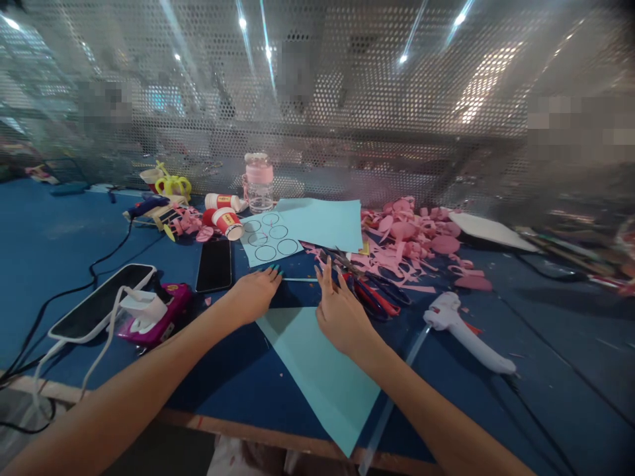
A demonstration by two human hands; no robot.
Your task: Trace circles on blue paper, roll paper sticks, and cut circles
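Observation:
A thin light-blue paper strip (pixel 299 279) runs taut and level between my two hands, low over the blue table. My left hand (pixel 258 291) has its fingers together on the strip's left end. At the right end, my right hand (pixel 342 314) grips it, with some fingers raised and apart; the fingertips' exact hold is partly hidden. A light-blue sheet (pixel 322 370) lies below both hands. Beyond them is another sheet with drawn circles (pixel 270 235), beside a plain blue sheet (pixel 327 221). Scissors (pixel 374 291) lie just right of my right hand.
Pink paper scraps (pixel 407 238) are heaped at the back right. A white glue gun (pixel 469 334) lies at right. On the left are a black phone (pixel 214 266), a white-framed phone (pixel 104 301), a purple power strip (pixel 173 307) and cables. Paper cups (pixel 228 223) and a bottle (pixel 259 184) are behind.

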